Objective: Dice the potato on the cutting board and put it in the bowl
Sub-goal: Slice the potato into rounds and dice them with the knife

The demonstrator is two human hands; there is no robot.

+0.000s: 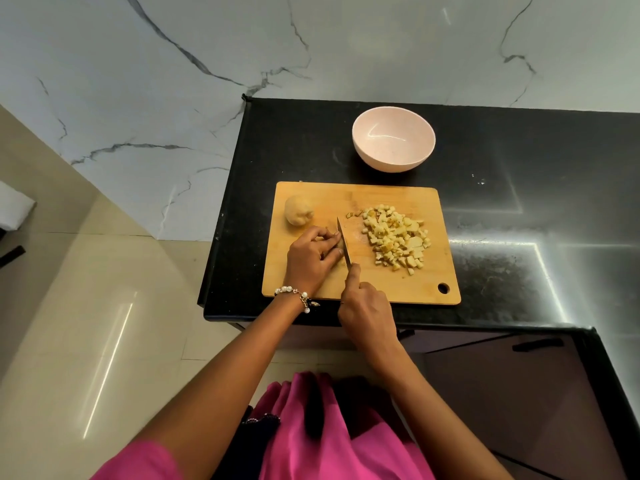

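From the head camera, a wooden cutting board (381, 282) lies on a black counter (519, 174). The left hand (313, 259) is on the board with its fingers curled and pressed close together over a small piece of potato (341, 244). Only a pale edge of this piece shows, between the fingertips and the blade, so I cannot tell its full shape. The right hand (369, 313) grips the handle of a knife (344, 244); the fingers are wrapped around the handle, and the index finger lies stretched along the top of the blade. The blade stands just beside the left fingertips, on their right side, with its point toward the far edge of the board.

A pile of diced potato (398, 237) lies on the right half of the board, near the blade but apart from both hands. A larger uncut potato chunk (298, 214) sits at the far left corner of the board, just beyond the left hand. A pale pink bowl (393, 161) stands on the counter behind the board, and no potato is visible inside it. The left wrist wears a pearl bracelet (294, 292).
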